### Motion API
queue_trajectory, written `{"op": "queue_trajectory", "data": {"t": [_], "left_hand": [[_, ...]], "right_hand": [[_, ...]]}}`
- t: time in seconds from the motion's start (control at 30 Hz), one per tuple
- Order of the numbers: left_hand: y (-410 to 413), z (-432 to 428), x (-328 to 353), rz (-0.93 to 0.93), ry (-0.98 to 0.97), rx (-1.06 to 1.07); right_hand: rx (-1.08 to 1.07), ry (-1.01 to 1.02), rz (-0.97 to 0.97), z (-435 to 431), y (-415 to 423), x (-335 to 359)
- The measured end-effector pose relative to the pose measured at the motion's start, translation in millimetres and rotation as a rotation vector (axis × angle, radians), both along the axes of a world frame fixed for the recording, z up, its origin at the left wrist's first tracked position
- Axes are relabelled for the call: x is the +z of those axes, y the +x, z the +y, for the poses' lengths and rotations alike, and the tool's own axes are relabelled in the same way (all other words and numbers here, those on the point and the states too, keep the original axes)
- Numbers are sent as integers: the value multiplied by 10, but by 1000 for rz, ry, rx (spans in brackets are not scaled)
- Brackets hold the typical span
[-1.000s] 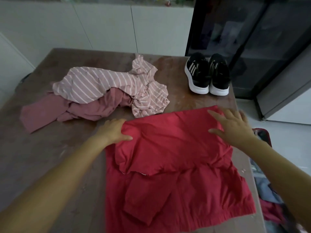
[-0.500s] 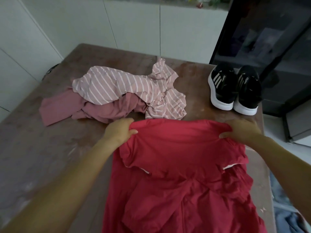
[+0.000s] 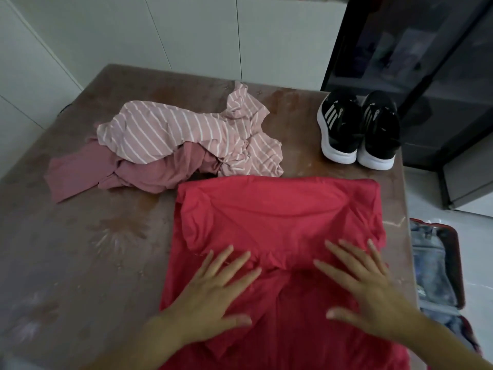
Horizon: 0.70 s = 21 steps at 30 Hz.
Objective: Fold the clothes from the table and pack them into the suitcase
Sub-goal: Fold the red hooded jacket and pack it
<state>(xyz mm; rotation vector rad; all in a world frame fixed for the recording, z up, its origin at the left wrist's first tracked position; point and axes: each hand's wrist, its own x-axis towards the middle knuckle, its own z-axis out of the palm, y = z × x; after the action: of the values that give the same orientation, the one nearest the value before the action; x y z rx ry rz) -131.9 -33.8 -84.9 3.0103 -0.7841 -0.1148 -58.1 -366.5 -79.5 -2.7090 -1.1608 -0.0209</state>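
While the red garment [image 3: 280,217] lies spread on the near part of the brown table [image 3: 80,263], its far end doubled over, both hands press flat on it. The left hand [image 3: 213,297] and right hand [image 3: 365,287] have straight, splayed fingers and grip nothing. Just beyond, a striped pink top [image 3: 173,132] lies crumpled over a plain pink garment [image 3: 138,174]. Black sneakers [image 3: 357,129] stand at the far right corner. Beside the table's right edge, an open suitcase [image 3: 454,263] holds denim.
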Motion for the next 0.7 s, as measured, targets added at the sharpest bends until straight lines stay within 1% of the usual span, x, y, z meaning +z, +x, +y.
{"op": "queue_trajectory", "data": {"t": [0.07, 0.2, 0.33, 0.4, 0.47, 0.57, 0.67, 0.7], "left_hand": [[-276, 52, -131, 62, 77, -21], [-673, 238, -211, 177, 135, -5], [-1000, 419, -237, 220, 142, -59], [-1073, 494, -233, 216, 108, -59], [-1103, 529, -202, 204, 69, -31], [-1153, 573, -176, 176, 50, 5], [-1260, 711, -204, 165, 5, 75], [-1295, 772, -219, 161, -26, 114]], "right_hand": [[51, -45, 70, -172, -309, -109], [141, -206, 194, -484, -674, -206], [114, -330, 324, -709, -755, -215], [91, -365, 369, -799, -747, -211], [87, -360, 368, -872, -731, -202], [105, -290, 308, -952, -720, -209], [-11, -253, 431, -1032, -763, -175], [11, -202, 401, -1086, -802, -167]]}}
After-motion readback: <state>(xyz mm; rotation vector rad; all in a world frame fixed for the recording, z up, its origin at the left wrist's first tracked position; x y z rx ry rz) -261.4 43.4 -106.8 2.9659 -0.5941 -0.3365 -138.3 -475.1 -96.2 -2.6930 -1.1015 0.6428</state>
